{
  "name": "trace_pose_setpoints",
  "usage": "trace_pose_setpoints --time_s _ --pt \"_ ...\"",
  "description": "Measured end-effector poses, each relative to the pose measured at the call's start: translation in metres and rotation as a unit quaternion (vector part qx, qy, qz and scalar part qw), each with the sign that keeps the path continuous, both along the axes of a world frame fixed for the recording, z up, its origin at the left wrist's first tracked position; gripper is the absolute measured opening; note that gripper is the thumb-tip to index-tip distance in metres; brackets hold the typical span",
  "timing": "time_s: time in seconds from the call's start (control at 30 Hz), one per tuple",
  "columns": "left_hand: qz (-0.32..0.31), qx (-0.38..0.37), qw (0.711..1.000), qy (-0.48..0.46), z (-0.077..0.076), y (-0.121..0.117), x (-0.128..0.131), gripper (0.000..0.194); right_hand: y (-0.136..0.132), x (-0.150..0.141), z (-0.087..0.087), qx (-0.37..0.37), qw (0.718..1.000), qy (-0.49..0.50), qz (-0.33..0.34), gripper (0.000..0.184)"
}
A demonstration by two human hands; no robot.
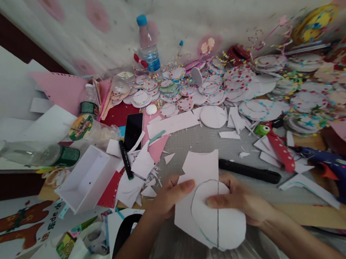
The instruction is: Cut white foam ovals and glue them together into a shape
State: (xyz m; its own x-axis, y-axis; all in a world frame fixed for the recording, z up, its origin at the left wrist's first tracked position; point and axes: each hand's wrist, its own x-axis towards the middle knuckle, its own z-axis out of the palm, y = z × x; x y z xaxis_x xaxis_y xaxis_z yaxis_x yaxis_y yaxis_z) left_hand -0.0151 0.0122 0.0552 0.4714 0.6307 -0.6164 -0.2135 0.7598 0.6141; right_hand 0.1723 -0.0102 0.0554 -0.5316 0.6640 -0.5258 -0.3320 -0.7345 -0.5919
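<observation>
Grey mat [188, 138], paper scraps [142, 164]; pink-spotted curtain [182, 13] behind; left hand [172, 196], right hand [241, 198] clamped on white card [205, 214].

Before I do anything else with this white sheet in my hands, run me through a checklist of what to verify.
1. Left hand holding the white sheet: ok, its thumb lies on the top face.
2. Right hand holding too: ok, its thumb presses inside the curved line.
3. Curved line fully visible: not ok, the right hand covers part of the shape.
4. Black knife-like tool out of the hands: ok, it lies on the grey mat. Blade in or out: cannot tell.
5. Surface free of scraps: not ok, white scraps lie to the left.
6. Blue glue gun cold: cannot tell.
</observation>
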Motion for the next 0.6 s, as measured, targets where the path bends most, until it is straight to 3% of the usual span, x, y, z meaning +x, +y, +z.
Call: trace_pose_setpoints --time_s 0.2,0.47,0.6 --pt "0.043 -0.025 0.999 -0.004 0.0 -0.007 0.002 0.043 -0.002 -0.003 -0.003 -0.016 1.0 0.013 -0.006 0.027" --pt "0.044 -0.009 0.996 -0.071 -0.02 -0.012 0.005 0.041 -0.003 -0.003 -0.007 -0.021 0.999 0.019 -0.015 0.028" --pt "0.065 -0.005 0.995 -0.079 -0.022 -0.013 0.009 0.042 -0.002 -0.003 -0.008 -0.022 1.0 0.008 -0.02 0.032"
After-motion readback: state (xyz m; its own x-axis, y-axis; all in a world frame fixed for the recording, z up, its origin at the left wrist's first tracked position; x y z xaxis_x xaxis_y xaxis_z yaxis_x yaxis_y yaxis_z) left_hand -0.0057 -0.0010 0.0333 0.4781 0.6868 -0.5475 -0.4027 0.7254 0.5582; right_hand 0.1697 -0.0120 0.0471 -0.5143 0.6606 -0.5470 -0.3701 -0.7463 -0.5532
